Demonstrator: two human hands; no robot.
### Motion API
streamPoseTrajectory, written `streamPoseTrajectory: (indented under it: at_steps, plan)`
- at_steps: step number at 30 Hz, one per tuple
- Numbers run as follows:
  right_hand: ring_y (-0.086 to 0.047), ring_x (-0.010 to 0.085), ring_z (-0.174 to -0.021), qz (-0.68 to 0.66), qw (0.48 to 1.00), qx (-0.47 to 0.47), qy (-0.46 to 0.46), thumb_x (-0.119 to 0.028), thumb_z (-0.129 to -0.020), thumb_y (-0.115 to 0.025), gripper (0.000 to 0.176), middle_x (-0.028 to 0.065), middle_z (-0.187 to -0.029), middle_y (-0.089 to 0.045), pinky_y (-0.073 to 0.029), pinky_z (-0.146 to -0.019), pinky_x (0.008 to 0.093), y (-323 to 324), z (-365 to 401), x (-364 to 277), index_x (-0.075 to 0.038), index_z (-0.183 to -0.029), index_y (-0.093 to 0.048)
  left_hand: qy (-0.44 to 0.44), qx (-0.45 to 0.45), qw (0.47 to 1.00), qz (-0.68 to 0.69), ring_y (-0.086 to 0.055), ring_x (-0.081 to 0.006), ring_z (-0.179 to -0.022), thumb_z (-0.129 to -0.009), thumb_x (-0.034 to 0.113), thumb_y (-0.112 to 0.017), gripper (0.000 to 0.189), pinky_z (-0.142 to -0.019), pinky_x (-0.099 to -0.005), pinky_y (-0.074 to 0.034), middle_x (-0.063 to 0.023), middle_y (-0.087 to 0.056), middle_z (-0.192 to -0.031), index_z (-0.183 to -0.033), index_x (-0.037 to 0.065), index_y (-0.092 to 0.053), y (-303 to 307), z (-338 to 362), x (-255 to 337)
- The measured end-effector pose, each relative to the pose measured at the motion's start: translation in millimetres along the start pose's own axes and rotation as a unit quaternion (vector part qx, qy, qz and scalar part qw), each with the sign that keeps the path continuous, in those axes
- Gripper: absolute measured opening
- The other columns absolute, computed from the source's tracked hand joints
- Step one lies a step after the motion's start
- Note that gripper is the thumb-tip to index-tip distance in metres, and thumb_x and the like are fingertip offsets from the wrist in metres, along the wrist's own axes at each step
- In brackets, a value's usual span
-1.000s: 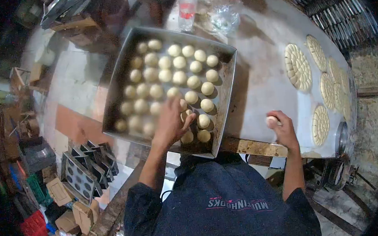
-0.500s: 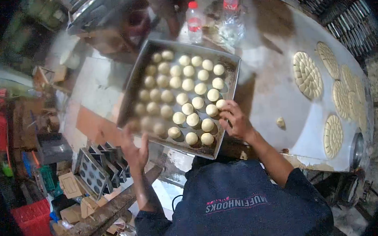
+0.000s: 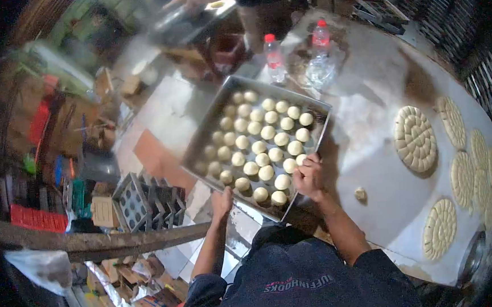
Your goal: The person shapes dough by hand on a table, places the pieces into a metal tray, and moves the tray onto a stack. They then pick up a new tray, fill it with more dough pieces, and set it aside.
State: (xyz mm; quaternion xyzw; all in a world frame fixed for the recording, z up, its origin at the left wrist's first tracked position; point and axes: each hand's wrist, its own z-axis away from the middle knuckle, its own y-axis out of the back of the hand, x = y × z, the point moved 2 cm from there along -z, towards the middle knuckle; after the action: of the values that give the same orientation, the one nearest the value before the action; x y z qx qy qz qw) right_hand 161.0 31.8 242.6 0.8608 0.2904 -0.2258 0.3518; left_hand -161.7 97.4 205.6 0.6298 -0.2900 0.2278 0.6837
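A square metal baking tray (image 3: pixel 326 116) holds many round pale dough balls (image 3: pixel 275 155) in loose rows. It sits tilted in view, close in front of my body. My left hand (image 3: pixel 222 202) is closed on its near edge, toward the left. On the right side wall, near the front corner, my right hand (image 3: pixel 309 177) has its fingers wrapped over the rim, beside a dough ball. A small dough scrap (image 3: pixel 360 194) lies on the table (image 3: pixel 365 145) to the right of that hand.
Flat rounds of cut dough (image 3: pixel 415 139) lie on the right of the table. Two red-capped bottles (image 3: pixel 274 60) stand beyond the tray. Moulded metal pans (image 3: pixel 132 204) are stacked at left, above a wooden beam (image 3: pixel 121 242). Another person (image 3: pixel 256 10) is at the far side.
My left hand has gone from open beside the tray to closed on its near edge. My right hand now grips the side rim. The whole view has shifted, and the tray appears lower and further right.
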Motion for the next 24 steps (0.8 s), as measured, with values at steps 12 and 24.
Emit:
streamPoseTrajectory:
  at_steps: [12, 24]
  plan:
    - [-0.056, 0.0319, -0.083, 0.134, 0.986, -0.096, -0.017, -0.01, -0.072, -0.062, 0.012, 0.011, -0.073, -0.062, -0.045, -0.078, 0.0407, 22, -13, 1, -0.001, -0.063, -0.063, 0.098, -0.18, 0.926, 0.316, -0.062, -0.0278, -0.099, -0.087, 0.057, -0.058, 0.077, -0.076, -0.0413, -0.057, -0.0212, -0.059, -0.117, -0.129, -0.006, -0.044, 19, 4, -2]
    - [-0.057, 0.0236, -0.081, -0.03, 0.997, -0.047, -0.062, -0.006, -0.082, -0.063, 0.004, 0.0087, -0.083, -0.061, -0.046, -0.078, 0.0349, -156, -96, -223, -0.002, -0.081, -0.06, 0.282, -0.309, 0.908, 0.022, -0.057, -0.0379, -0.112, -0.083, 0.053, -0.06, 0.067, -0.096, -0.0441, -0.046, -0.0231, -0.053, -0.13, -0.132, 0.007, -0.052, 108, 218, -352]
